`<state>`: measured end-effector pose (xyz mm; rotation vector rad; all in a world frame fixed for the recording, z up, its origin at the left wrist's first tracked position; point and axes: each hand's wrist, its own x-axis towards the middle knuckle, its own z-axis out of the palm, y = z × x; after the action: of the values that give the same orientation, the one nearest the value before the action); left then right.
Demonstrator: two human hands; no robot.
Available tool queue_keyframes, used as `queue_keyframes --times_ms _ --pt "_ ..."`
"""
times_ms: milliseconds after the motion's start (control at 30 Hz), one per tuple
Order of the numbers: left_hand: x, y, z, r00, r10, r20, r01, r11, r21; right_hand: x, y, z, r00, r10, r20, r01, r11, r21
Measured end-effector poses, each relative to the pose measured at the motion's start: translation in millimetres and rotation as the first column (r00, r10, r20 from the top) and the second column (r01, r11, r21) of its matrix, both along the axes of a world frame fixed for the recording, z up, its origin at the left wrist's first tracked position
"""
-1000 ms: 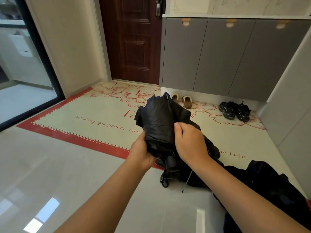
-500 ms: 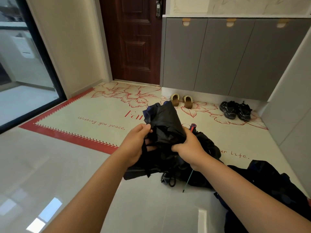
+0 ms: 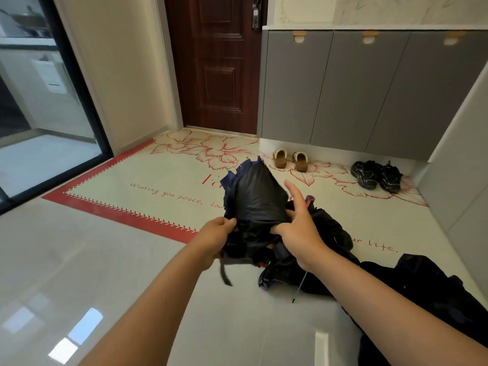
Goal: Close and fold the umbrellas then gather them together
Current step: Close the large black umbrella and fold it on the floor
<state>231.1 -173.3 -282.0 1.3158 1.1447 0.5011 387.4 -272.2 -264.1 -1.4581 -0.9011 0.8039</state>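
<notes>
Crumpled black umbrella [image 3: 257,199], loosely bunched

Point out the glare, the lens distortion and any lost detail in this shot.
Head view: bright reflections glare off the glossy floor at lower left and bottom centre; the wide lens tilts the black glass-door frame and the grey cabinets outward; the held umbrella and the dark heap at right are so black that folds barely read; light is soft, shadows faint.

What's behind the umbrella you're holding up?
Another dark umbrella lies on the floor behind the held umbrella, its red tip poking out. The held one and the right hand hide its middle.
</notes>
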Motion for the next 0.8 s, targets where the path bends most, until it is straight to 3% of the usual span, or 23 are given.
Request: queue_keyframes --times_ms 100,167,267,333,433,500,600,800 --pt "8 -6 -1 0.940 0.077 0.333 0.009 0.969 -0.248 -8 -1 -3 0.989 0.130 -0.074 -0.131 0.991 -0.005" --pt "12 -9 -1 0.907 0.145 0.395 -0.024 0.955 -0.297 -8 -1 -5 0.968 0.163 -0.190 -0.171 0.985 -0.030" --pt "20 -17 0 0.904 0.198 0.380 -0.086 0.953 -0.292 -3 1 -3 0.977 0.187 -0.105 -0.197 0.975 -0.099" --pt "24 -22 4 0.900 0.246 0.360 -0.136 0.943 -0.304 2 0 4 0.962 0.248 0.114 -0.223 0.955 -0.194" --pt "30 -25 6 0.942 0.221 0.252 -0.177 0.966 -0.188 9 -2 12 0.856 0.277 0.436 -0.108 0.922 -0.373" --pt "33 -28 9 0.968 0.176 0.176 -0.164 0.983 -0.083 12 -3 11 0.859 0.279 0.429 -0.092 0.909 -0.406" --pt "35 -31 15 0.980 0.141 0.138 -0.143 0.990 0.001 11 -4 2 0.923 0.287 0.256 -0.187 0.917 -0.352" --pt "20 -17 21 0.992 -0.118 0.051 0.111 0.986 0.124 21 0 -13 0.932 0.202 0.300 -0.122 0.957 -0.263"
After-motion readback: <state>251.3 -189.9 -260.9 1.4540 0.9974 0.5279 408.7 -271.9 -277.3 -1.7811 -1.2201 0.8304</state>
